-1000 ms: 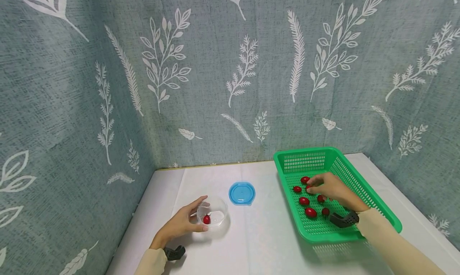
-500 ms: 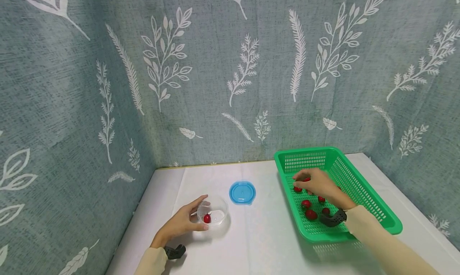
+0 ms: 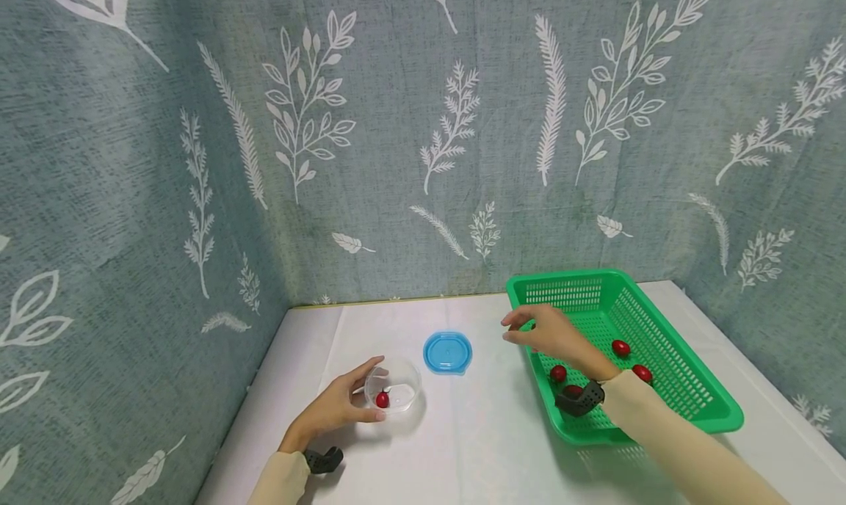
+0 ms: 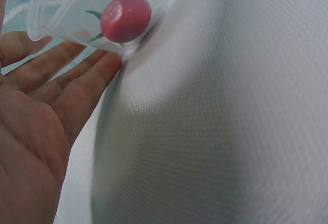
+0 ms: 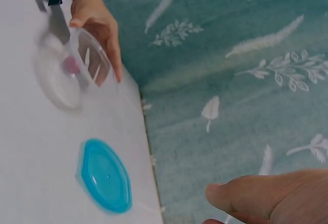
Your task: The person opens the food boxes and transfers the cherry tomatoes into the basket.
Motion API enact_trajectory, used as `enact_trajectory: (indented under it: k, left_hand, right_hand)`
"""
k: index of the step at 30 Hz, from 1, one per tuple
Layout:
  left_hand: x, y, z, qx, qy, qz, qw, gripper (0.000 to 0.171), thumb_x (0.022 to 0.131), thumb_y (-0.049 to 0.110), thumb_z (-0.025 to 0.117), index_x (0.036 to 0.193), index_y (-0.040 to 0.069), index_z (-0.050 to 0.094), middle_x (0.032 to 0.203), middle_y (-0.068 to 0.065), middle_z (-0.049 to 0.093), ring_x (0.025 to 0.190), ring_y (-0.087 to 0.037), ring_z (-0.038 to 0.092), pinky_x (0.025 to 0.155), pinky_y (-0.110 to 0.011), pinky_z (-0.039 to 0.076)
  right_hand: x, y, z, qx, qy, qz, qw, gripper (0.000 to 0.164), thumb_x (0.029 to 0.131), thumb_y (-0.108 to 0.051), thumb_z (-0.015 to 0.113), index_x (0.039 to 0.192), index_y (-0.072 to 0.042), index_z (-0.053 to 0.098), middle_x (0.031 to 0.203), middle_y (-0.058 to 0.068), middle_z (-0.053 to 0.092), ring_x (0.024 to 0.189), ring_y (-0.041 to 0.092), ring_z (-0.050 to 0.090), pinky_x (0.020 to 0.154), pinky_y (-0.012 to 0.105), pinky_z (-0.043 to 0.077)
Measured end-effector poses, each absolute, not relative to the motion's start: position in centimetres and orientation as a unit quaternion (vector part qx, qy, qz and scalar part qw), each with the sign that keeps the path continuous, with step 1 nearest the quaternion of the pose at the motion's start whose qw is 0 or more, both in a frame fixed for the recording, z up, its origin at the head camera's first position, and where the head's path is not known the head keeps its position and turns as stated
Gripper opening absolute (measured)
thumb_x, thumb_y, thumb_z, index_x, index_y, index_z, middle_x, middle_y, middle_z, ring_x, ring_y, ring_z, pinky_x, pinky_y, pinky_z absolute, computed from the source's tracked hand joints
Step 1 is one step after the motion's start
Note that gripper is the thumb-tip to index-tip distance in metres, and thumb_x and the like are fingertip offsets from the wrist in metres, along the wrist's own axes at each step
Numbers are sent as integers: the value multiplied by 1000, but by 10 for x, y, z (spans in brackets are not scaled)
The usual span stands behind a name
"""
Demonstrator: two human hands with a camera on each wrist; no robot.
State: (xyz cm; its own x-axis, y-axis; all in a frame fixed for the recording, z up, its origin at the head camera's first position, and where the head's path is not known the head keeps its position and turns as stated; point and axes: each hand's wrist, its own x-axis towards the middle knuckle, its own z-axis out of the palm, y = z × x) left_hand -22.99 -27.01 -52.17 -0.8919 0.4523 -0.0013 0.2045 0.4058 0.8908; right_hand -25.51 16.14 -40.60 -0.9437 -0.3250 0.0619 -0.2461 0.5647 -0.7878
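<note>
A clear plastic cup (image 3: 405, 387) stands on the white table. My left hand (image 3: 337, 404) holds it from the left, thumb on the near side and fingers on the far side. Inside lies one cherry tomato (image 4: 126, 19) with green sepals. Over the left rim of a green basket (image 3: 717, 415), my right hand (image 3: 551, 336) hovers, its thumb and fingers bent toward each other. I cannot tell whether something is between those fingertips. Several cherry tomatoes (image 3: 620, 348) lie in the basket, partly hidden by the right forearm.
A blue lid (image 3: 448, 353) lies on the table (image 3: 463, 439) between cup and basket, behind the cup's right side. Patterned grey-green cloth (image 3: 396, 160) hangs along the back and sides of the table. Each wrist wears a black strap (image 3: 581, 398).
My right hand has moved left from the middle of the basket to its left rim and beyond. My left hand and the cup have stayed in place.
</note>
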Motion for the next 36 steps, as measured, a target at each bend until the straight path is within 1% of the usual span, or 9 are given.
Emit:
enact_trajectory:
  k: [3, 7, 11, 18, 25, 32, 36]
  left_hand:
    - [-230, -270, -522, 196, 832, 505, 120, 104, 79, 23, 92, 163, 15, 31, 156, -16, 46, 149, -41, 34, 113, -50, 39]
    - [-230, -270, -522, 198, 832, 505, 121, 105, 79, 22, 92, 163, 12, 30, 155, -16, 46, 148, -41, 35, 113, -50, 39]
    - [-230, -270, -522, 201, 830, 506, 121, 105, 79, 22, 92, 163, 11, 30, 155, -16, 47, 148, -40, 35, 113, -48, 39]
    - [-231, -269, -520, 201, 830, 506, 121, 106, 78, 23, 93, 163, 11, 30, 153, -16, 48, 147, -41, 37, 111, -43, 43]
    - [-231, -269, -519, 205, 827, 508, 124, 107, 78, 23, 93, 163, 9, 29, 153, -16, 49, 147, -40, 37, 111, -42, 43]
    - [-231, -269, -518, 216, 818, 517, 127, 106, 80, 21, 91, 163, 8, 27, 154, -18, 47, 147, -39, 38, 111, -42, 44]
    - [-231, -270, -518, 217, 817, 518, 127, 106, 80, 21, 91, 163, 7, 27, 154, -18, 47, 146, -40, 38, 111, -42, 44]
  right_hand:
    - [-258, 152, -406, -171, 881, -439, 46, 19, 94, -19, 77, 112, -13, 75, 102, 2, 69, 83, 21, 62, 64, 38, 57]
    - [-260, 139, -410, -183, 878, -441, 47, 17, 93, -17, 78, 109, -14, 76, 98, 1, 69, 77, 22, 62, 62, 38, 57]
    - [-257, 124, -412, -196, 876, -439, 49, 16, 93, -18, 78, 108, -16, 76, 97, -1, 69, 71, 21, 61, 60, 36, 56]
    - [-251, 95, -412, -225, 872, -431, 57, 15, 92, -18, 80, 106, -16, 75, 96, -3, 70, 68, 19, 62, 64, 43, 59]
    - [-248, 69, -416, -250, 864, -430, 76, 14, 92, -17, 79, 105, -15, 75, 94, -4, 68, 68, 18, 62, 59, 32, 57]
    - [-247, 42, -424, -269, 858, -427, 89, 16, 90, -15, 79, 105, -11, 75, 89, -6, 70, 72, 16, 66, 57, 31, 58]
    - [-243, 28, -428, -279, 856, -425, 93, 15, 89, -15, 79, 104, -12, 76, 90, -5, 72, 71, 11, 66, 56, 29, 58]
